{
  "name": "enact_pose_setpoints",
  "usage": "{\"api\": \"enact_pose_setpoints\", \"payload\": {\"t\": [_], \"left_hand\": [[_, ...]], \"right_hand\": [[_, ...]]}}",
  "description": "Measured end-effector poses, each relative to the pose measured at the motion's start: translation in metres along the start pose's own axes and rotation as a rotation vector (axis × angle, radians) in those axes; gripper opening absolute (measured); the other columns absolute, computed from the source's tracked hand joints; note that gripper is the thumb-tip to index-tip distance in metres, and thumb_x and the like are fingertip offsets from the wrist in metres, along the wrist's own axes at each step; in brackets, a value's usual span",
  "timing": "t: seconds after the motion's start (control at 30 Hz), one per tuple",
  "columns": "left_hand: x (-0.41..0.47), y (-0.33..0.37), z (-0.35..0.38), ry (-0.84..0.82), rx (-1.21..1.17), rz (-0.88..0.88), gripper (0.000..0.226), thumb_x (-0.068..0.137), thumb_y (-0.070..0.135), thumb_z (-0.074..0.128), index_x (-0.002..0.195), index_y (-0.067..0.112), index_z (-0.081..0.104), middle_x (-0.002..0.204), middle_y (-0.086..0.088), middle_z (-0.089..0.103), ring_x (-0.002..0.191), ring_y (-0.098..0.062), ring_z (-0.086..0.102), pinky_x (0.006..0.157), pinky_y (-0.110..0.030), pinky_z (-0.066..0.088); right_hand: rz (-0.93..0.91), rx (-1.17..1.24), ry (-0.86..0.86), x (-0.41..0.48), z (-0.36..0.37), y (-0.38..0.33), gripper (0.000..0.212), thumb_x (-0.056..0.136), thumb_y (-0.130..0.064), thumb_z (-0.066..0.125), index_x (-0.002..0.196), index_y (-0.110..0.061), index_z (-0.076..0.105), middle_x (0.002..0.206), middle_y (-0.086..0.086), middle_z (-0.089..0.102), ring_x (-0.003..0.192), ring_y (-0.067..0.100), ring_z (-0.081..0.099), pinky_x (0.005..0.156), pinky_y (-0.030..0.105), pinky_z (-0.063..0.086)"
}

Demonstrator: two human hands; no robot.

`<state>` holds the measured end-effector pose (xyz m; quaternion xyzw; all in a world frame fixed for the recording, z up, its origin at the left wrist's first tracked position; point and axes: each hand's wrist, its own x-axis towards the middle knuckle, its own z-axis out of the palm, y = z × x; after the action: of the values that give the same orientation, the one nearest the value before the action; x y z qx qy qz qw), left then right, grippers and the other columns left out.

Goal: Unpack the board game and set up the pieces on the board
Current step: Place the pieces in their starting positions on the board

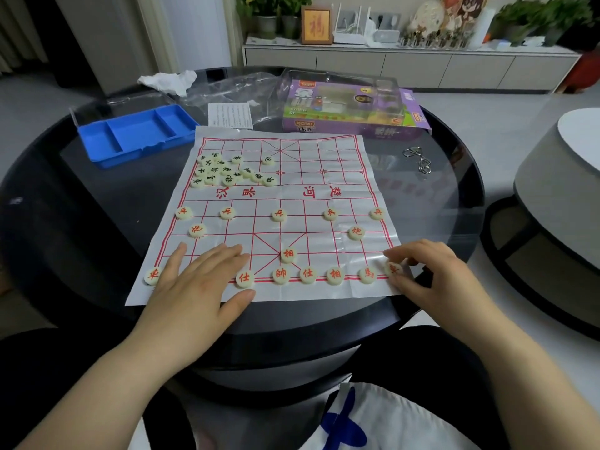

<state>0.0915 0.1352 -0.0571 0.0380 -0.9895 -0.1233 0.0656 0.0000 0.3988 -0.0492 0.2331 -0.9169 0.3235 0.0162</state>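
Observation:
A white paper board [292, 196] with red grid lines lies on the round dark table. Red-lettered pale discs stand in rows on its near half, among them a row of several pawns [279, 215] and two cannons [356, 232]. One red disc [288, 254] sits one step above the back row. Several black-lettered discs [227, 172] lie heaped on the far left of the board. My left hand [201, 274] rests flat on the near left part of the board, fingers spread. My right hand [422, 267] pinches the red corner disc [393, 268] at the near right corner.
A blue plastic tray [136, 134] sits at the table's far left beside a clear lid, a paper leaflet [230, 115] and a plastic bag. The purple game box [350, 108] lies behind the board. Metal ring puzzles [418, 160] rest at right. A grey round stool stands to the right.

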Motion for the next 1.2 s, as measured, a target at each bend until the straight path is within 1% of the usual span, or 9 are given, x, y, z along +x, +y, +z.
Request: {"api": "enact_pose_setpoints", "payload": {"t": [0.23,0.4,0.47,0.67,0.8,0.9,1.0,1.1,1.2], "left_hand": [[0.0,-0.001,0.002,0.015,-0.057,0.013,0.086,0.065,0.065,0.002,0.138,0.032,0.033,0.146,0.017,0.027,0.124,0.011,0.003,0.1,-0.014,-0.023],[-0.002,-0.007,0.009,-0.009,-0.022,0.066,0.056,0.083,0.049,0.03,0.12,0.018,0.058,0.125,0.001,0.058,0.125,-0.002,0.034,0.105,-0.02,-0.004],[-0.002,-0.008,0.012,0.024,-0.012,0.087,0.05,0.084,0.045,0.034,0.115,0.016,0.06,0.119,-0.002,0.062,0.117,-0.008,0.035,0.104,-0.023,0.001],[-0.003,-0.01,0.014,0.093,-0.02,0.105,0.048,0.083,0.045,0.036,0.113,0.018,0.06,0.118,-0.001,0.063,0.116,-0.009,0.036,0.105,-0.027,0.002],[-0.003,-0.011,0.016,0.102,-0.038,0.108,0.047,0.082,0.046,0.036,0.112,0.019,0.061,0.118,0.001,0.063,0.116,-0.007,0.037,0.105,-0.028,0.003],[-0.003,-0.012,0.016,0.115,-0.038,0.108,0.047,0.082,0.046,0.036,0.111,0.019,0.061,0.117,0.0,0.063,0.115,-0.008,0.037,0.103,-0.033,0.008],[-0.003,-0.012,0.017,0.123,-0.031,0.113,0.047,0.082,0.046,0.036,0.11,0.018,0.062,0.117,0.0,0.064,0.115,-0.009,0.037,0.102,-0.036,0.011],[-0.003,-0.012,0.018,0.134,-0.039,0.11,0.048,0.082,0.046,0.036,0.11,0.018,0.062,0.117,0.0,0.063,0.116,-0.009,0.037,0.103,-0.034,0.009],[-0.003,-0.013,0.018,0.15,-0.032,0.11,0.048,0.081,0.046,0.035,0.109,0.018,0.063,0.116,0.0,0.064,0.115,-0.01,0.037,0.101,-0.038,0.014]], "right_hand": [[-0.005,0.05,0.008,-0.001,0.001,0.003,0.023,0.079,-0.014,0.067,0.096,-0.028,0.06,0.088,-0.027,0.05,0.09,-0.017,0.041,0.077,-0.003,0.031],[-0.025,0.045,0.019,-0.003,0.002,0.006,0.03,0.076,-0.012,0.07,0.09,-0.035,0.056,0.087,-0.028,0.051,0.089,-0.02,0.041,0.078,-0.003,0.031],[-0.022,0.04,0.012,-0.003,0.001,0.005,0.03,0.076,-0.013,0.07,0.09,-0.036,0.055,0.088,-0.028,0.051,0.089,-0.02,0.041,0.078,-0.003,0.031],[-0.001,0.044,-0.018,-0.004,-0.01,-0.009,0.036,0.076,-0.016,0.068,0.088,-0.044,0.048,0.093,-0.033,0.047,0.093,-0.01,0.042,0.076,0.004,0.034],[-0.043,0.021,-0.028,0.001,-0.005,-0.025,0.033,0.075,-0.016,0.07,0.092,-0.039,0.053,0.096,-0.034,0.045,0.094,-0.005,0.041,0.081,0.004,0.032],[-0.087,-0.021,-0.053,0.007,0.006,-0.039,0.028,0.076,-0.017,0.07,0.101,-0.027,0.062,0.094,-0.034,0.042,0.1,-0.001,0.036,0.084,0.003,0.029],[-0.133,-0.083,-0.074,0.014,0.025,-0.056,0.029,0.078,-0.024,0.069,0.106,-0.021,0.064,0.099,-0.022,0.048,0.103,0.006,0.038,0.087,0.011,0.026],[-0.196,-0.148,-0.063,0.019,0.042,-0.062,0.034,0.073,-0.033,0.066,0.103,-0.017,0.067,0.102,-0.006,0.063,0.099,0.02,0.049,0.084,0.025,0.032],[-0.161,-0.153,-0.101,0.022,0.051,-0.065,0.042,0.069,-0.039,0.058,0.105,-0.018,0.067,0.105,-0.004,0.061,0.099,0.017,0.043,0.082,0.025,0.028]]}}
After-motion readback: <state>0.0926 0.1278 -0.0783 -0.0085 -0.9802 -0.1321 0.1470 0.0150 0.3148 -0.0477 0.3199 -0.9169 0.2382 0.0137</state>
